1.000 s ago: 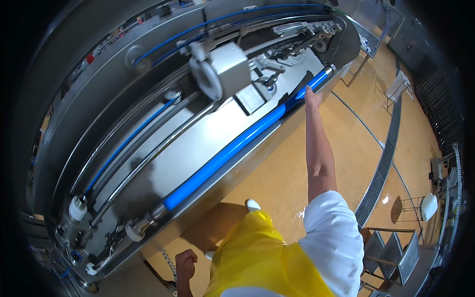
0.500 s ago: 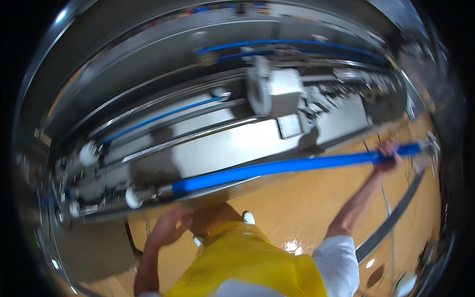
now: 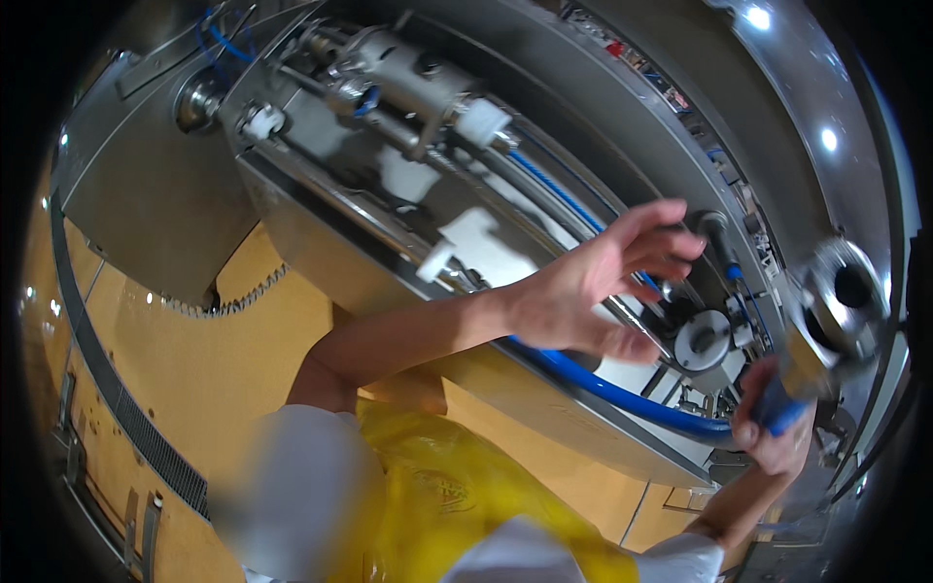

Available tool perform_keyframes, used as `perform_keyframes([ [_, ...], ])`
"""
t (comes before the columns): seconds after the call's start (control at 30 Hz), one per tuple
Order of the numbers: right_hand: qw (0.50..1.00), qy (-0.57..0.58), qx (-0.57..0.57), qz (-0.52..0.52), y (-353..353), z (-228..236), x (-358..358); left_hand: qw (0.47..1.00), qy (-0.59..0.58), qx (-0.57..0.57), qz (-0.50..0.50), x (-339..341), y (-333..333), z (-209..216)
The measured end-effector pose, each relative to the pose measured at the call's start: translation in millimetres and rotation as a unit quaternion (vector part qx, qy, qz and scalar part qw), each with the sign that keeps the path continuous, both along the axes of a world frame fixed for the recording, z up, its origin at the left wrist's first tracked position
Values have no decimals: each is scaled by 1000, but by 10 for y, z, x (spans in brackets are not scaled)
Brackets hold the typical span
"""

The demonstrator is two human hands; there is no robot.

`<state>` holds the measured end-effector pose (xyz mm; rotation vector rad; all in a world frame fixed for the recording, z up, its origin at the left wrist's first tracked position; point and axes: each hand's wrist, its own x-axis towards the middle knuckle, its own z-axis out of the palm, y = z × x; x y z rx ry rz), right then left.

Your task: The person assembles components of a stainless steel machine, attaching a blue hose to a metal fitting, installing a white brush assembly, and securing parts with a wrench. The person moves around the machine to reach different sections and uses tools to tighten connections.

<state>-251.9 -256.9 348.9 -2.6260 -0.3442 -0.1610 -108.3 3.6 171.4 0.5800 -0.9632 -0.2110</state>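
A thick blue hose [image 3: 632, 396] runs along the front of a long metal machine trough and bends up at the right. My right hand [image 3: 773, 428] grips it just below its end. A shiny round metal fitting [image 3: 841, 296], with a dark opening, tips that end and stands raised above the hand. My left hand [image 3: 593, 282] reaches across the trough with fingers spread and curved, holding nothing. It is apart from the fitting. Beyond its thumb sits a pale ring-shaped part [image 3: 702, 340] of the machine. The hose's other end is hidden behind my left arm.
Steel rods, a metal cylinder [image 3: 408, 78] and white collars [image 3: 481, 121] fill the trough [image 3: 573, 428]. A large metal panel [image 3: 165, 194] stands at the left. Orange floor [image 3: 233, 369] with a curved drain grate [image 3: 146, 437] lies below. A spiral cable [image 3: 233, 303] hangs near the panel.
My view has turned, so the trough now slants down to the right. The hose's right end is raised closer to me in my right hand. My left hand has come up over the trough.
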Motion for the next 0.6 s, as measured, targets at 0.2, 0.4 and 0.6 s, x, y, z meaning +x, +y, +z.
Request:
perform_keyframes([
  [0.2, 953, 283, -106, 17, 1981, -44, 1319, 966, 53, -248, 51, 479, 926, -10],
  [0.4, 901, 431, -14, 55, 2801, -305, 2004, 973, 168, -123, 98, 694, 1413, -518],
  [0.6, 905, 392, -29, 164, 2981, -963, 2550, 941, 260, -191, 101, 959, 1594, -898],
])
